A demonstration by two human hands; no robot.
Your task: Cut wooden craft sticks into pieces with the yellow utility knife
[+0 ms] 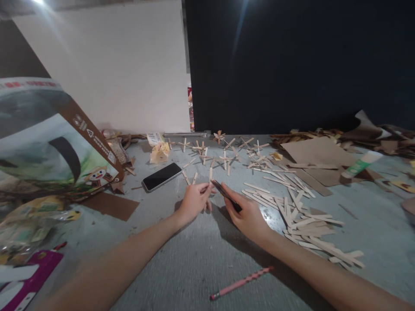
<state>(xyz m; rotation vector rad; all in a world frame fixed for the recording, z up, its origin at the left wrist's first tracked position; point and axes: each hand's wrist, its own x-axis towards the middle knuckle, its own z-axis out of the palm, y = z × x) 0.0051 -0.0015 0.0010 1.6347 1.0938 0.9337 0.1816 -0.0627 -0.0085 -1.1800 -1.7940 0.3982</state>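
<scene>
Here the stick (207,188) lies just beyond the left hand (193,202), whose fingers pinch its near end against the table (201,259). The stick looks light, thin and stiff; it would likely snap if bent, so a hold near one end, flat between finger and thumb, suits it. The right hand (248,216), just right of the stick, is closed around a dark blade-like tool (225,194) whose tip meets the stick. Right of the stick lies a loose pile of sticks (304,220); beyond it sit small crossed pieces (223,155). Left of the stick rests a phone (161,176), and farther left a printed box (48,142). Nearer than the stick lies a pink pencil (240,283). The table is grey and matt. A dark panel (292,65) stands behind.
</scene>
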